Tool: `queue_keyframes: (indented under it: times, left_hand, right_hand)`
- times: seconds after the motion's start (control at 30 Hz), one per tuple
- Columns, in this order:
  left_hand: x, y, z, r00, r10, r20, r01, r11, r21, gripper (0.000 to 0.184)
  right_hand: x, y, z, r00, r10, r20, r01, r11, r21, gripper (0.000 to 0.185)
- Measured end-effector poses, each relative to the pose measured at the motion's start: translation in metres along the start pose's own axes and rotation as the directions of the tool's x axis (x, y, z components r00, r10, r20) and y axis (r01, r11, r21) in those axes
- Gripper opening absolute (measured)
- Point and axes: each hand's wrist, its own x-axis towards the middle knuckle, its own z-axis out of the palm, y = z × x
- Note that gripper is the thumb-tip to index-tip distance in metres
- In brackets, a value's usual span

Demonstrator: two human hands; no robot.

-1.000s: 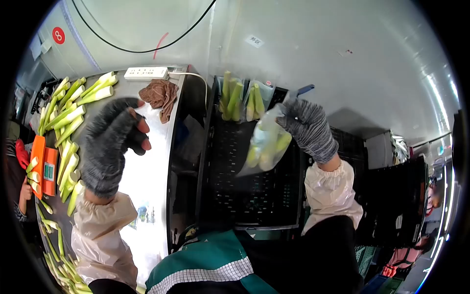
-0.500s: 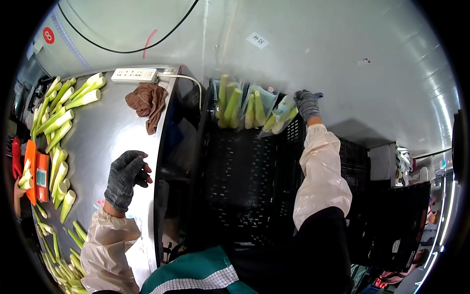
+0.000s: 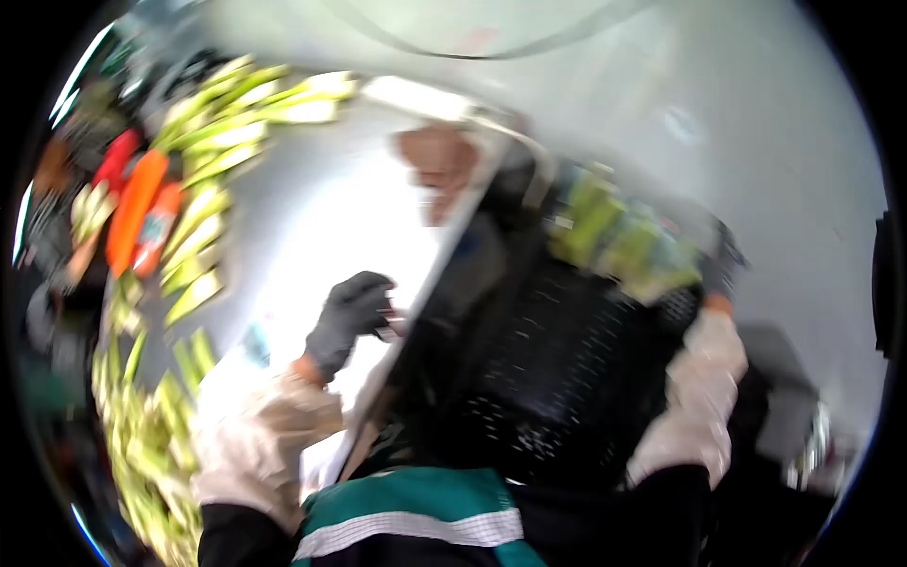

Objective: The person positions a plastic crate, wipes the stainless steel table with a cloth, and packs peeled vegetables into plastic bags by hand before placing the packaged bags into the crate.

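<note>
Over the steel table (image 3: 283,217) I see my left hand (image 3: 348,323) in a dark grey glove, its fingers loosely bent and apart with nothing visible in them. My right hand (image 3: 720,266), gloved too, is by the far right corner of a black slotted crate (image 3: 553,373). Blur hides its fingers. Beside it, clear bags of pale green vegetable stalks (image 3: 638,248) stand in a row along the crate's far end. Loose green-and-white stalks (image 3: 217,142) line the table's left side, with a thinner heap (image 3: 151,444) nearer me.
A brown cloth (image 3: 439,161) and a white power strip (image 3: 416,97) lie near the table's far right corner. Orange scales (image 3: 137,217) stand on the left edge. Another person's hand (image 3: 80,260) is there with stalks. A grey wall (image 3: 756,113) rises behind the crate.
My view has swung left, so table and crate appear shifted right and tilted, and everything is blurred. My left hand stays over the table; my right hand stays by the crate's far corner.
</note>
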Motion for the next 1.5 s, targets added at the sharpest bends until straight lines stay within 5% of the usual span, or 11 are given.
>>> queue_keyframes:
  times: [0.47,0.53,0.63,0.7,0.73,0.77,0.9,1.1,1.33,1.4,1.5]
  left_hand:
    - [-0.09,-0.081,-0.145,0.841,0.012,-0.54,-0.065,0.995,-0.079,0.016]
    - [-0.109,-0.115,-0.166,0.708,0.34,-0.619,0.088,0.827,0.556,0.023]
    - [-0.141,-0.136,-0.153,0.738,0.5,-0.454,0.358,0.28,0.891,0.048]
    - [-0.143,-0.147,-0.134,0.867,0.268,-0.421,0.388,0.168,0.906,0.08]
    - [-0.138,-0.147,-0.127,0.868,0.269,-0.417,0.388,0.156,0.908,0.084]
    - [-0.135,-0.148,-0.122,0.87,0.271,-0.412,0.387,0.143,0.911,0.089]
    - [-0.105,-0.16,-0.14,0.861,0.319,-0.397,0.337,0.228,0.914,0.089]
    - [-0.096,-0.174,-0.151,0.879,0.383,-0.283,0.272,0.084,0.959,0.057]
    - [-0.109,-0.18,-0.157,0.851,0.471,-0.231,0.149,0.204,0.968,0.04]
    - [-0.12,-0.182,-0.15,0.824,0.528,-0.206,0.113,0.203,0.973,0.041]
    - [-0.132,-0.19,-0.145,0.8,0.585,-0.137,0.066,0.142,0.988,0.043]
  right_hand:
    - [-0.112,-0.069,-0.044,0.893,0.22,-0.392,-0.231,0.973,0.019,0.048]
    - [-0.127,-0.091,-0.047,0.849,0.233,-0.474,-0.256,0.967,0.018,0.046]
    - [-0.15,-0.172,-0.055,0.905,-0.096,-0.414,0.229,0.931,0.284,0.028]
    - [-0.182,-0.273,-0.06,0.975,0.176,0.137,-0.187,0.318,0.929,0.023]
    - [-0.198,-0.304,-0.053,0.977,-0.007,0.214,-0.191,0.425,0.885,0.02]
    - [-0.199,-0.339,-0.071,0.889,-0.453,0.062,0.285,0.655,0.7,0.022]
    - [-0.234,-0.416,-0.062,0.711,-0.704,-0.009,0.396,0.39,0.832,0.025]
    - [-0.253,-0.467,-0.054,0.622,-0.783,0.025,0.4,0.345,0.849,0.024]
    - [-0.202,-0.513,-0.023,0.777,-0.473,0.415,-0.131,0.524,0.842,0.018]
    - [-0.182,-0.527,-0.039,0.12,-0.46,0.88,-0.687,0.601,0.408,0.017]
    - [-0.175,-0.528,-0.038,0.087,-0.605,0.791,-0.384,0.712,0.587,0.017]
